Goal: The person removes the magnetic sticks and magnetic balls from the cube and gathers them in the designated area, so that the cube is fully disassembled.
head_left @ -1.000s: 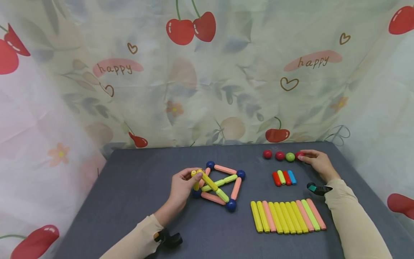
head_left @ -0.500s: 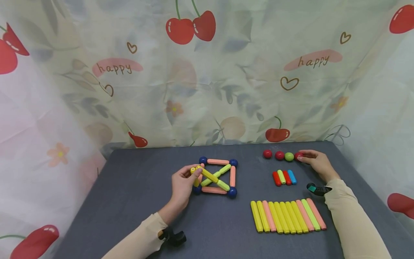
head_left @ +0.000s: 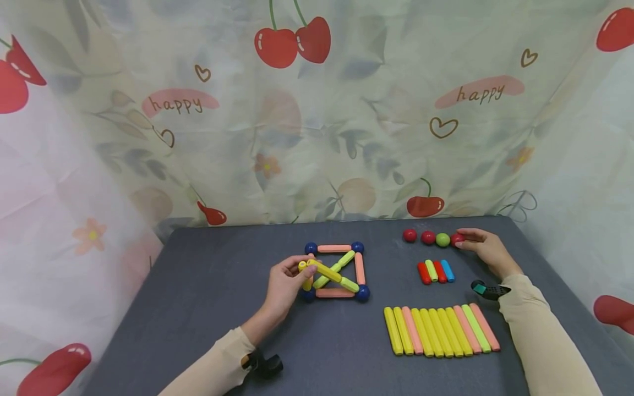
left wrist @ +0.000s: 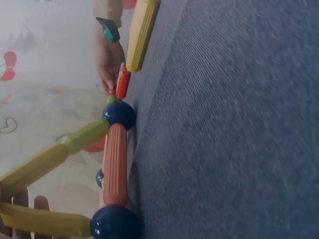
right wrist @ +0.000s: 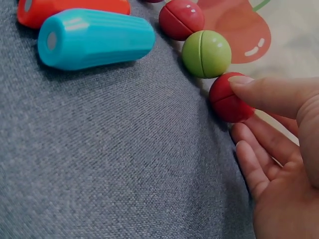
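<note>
My left hand (head_left: 283, 289) pinches the upper ends of yellow magnetic rods (head_left: 324, 270) that lean together over a square frame. That frame has pink rods (head_left: 335, 293) for sides and dark blue balls (head_left: 363, 293) at its corners. Light green rods (head_left: 349, 284) continue the slope down towards the corners. In the left wrist view, a yellow rod (left wrist: 47, 221) runs from the fingers to a blue ball (left wrist: 116, 222). At the back right, my right hand (head_left: 487, 252) holds a red ball (right wrist: 228, 99) between thumb and fingers, right beside a green ball (right wrist: 206, 54).
Two more red balls (head_left: 428, 237) continue the row leftward. Below them lie short rods, including a blue one (head_left: 448, 271) and red ones (head_left: 424, 273). A row of long yellow, pink and green rods (head_left: 433, 333) lies at the front right. Printed curtains (head_left: 317, 137) surround the dark grey table (head_left: 208, 308).
The frame has turned from an angled position to nearly square with the table, then slid slightly right with my left hand. My right hand has stayed at the red ball.
</note>
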{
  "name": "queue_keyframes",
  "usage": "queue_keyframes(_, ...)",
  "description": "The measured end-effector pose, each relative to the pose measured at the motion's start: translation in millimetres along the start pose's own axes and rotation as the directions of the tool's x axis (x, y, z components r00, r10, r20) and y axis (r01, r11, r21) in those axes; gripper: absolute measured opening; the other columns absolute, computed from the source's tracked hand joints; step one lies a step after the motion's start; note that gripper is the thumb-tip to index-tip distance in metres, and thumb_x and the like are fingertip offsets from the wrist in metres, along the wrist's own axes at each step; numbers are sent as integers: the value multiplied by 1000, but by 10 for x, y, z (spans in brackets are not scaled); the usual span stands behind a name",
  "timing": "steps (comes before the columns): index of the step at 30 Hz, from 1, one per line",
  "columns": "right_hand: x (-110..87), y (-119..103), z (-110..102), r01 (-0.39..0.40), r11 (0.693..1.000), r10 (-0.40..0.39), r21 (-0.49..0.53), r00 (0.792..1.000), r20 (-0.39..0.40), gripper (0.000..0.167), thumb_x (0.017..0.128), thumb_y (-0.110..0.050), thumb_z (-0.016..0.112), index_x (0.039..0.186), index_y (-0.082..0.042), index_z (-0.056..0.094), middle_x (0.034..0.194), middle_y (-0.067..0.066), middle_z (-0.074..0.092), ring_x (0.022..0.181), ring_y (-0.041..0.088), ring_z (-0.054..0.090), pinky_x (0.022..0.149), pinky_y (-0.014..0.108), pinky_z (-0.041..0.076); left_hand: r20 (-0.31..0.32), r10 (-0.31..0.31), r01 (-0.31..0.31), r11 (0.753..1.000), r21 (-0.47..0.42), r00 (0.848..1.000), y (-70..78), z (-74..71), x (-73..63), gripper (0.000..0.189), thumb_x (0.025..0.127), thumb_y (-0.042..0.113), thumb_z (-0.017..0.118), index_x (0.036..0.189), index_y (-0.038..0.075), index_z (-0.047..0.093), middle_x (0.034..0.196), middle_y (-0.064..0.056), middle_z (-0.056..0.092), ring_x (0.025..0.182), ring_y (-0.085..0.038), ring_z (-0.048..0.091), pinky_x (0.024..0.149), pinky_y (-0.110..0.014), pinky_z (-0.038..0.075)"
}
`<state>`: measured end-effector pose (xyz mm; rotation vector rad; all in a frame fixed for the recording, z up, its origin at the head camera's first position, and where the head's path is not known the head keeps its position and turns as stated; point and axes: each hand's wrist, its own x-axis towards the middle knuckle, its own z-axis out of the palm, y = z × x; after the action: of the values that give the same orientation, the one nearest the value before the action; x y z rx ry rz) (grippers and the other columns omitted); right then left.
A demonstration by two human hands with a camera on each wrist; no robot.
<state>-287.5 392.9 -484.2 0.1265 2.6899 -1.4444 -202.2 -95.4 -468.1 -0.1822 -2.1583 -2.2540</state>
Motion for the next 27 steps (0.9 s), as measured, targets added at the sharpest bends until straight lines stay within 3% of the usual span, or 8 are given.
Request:
queue_keyframes(5,20,-6,-21,-5,1000,4,14,1000,14,69,99,-39,59,151,0,35,150,30,39,131,42,40,112,62,33,46,12,-14,999,37,999,-38,-38,27,34,87,33,76,115,14,72,111,-6,76,98,-29,70,78,-29,59)
queue_keyframes(8,10,-55,-24,19,999,-18,26,999,-45,69,99,-42,57,151,-1,36,150,27,40,128,34,44,111,61,34,60,21,-24,998,50,998,-58,-55,49,35,87,33,75,116,13,72,111,-6,76,94,-26,71,78,-31,60)
queue_keyframes(12,-22,-216,16,102,992,-85,73,975,-207,62,99,-43,57,147,-5,44,134,-1,56,109,2,51,102,36,42,67,21,-25,998,53,998,-67,-72,55,34,87,31,75,116,12,72,110,-6,77,96,-29,71,79,-32,60)
queue_keyframes(15,-61,-461,121,198,972,-164,126,957,-240,55,99,-36,59,143,-5,48,122,-18,56,101,-12,51,91,17,41,73,19,-22,999,49,997,-51,-82,46,34,87,29,76,116,12,72,111,-6,76,98,-28,71,80,-30,60)
queue_keyframes(18,-131,-802,322,269,952,-247,145,957,-154,51,99,-32,61,141,-5,50,127,-8,59,103,-10,53,88,9,43,78,18,-21,999,46,997,-36,-92,37,33,87,29,76,116,13,72,111,-7,76,99,-29,71,80,-28,60)
queue_keyframes(22,-264,-1258,708,309,947,-315,88,947,62,48,97,-33,64,136,-6,56,132,12,61,104,-3,59,89,15,50,87,19,-24,998,58,996,-24,-111,40,32,87,29,76,116,14,73,112,-7,76,97,-23,71,80,-25,59)
queue_keyframes(24,-345,-1443,932,338,939,-343,57,923,174,43,96,-31,67,132,-8,60,129,14,64,104,4,63,89,22,53,94,20,-27,997,67,995,-14,-123,49,33,87,28,76,116,14,73,113,-9,76,95,-15,71,80,-23,59)
queue_keyframes(27,-468,-1636,1264,387,920,-387,64,867,313,36,94,-25,69,126,-10,64,124,16,67,105,17,67,89,31,56,94,26,-34,996,82,995,6,-143,64,33,87,27,76,116,12,73,119,-16,72,94,-9,71,81,-21,58)
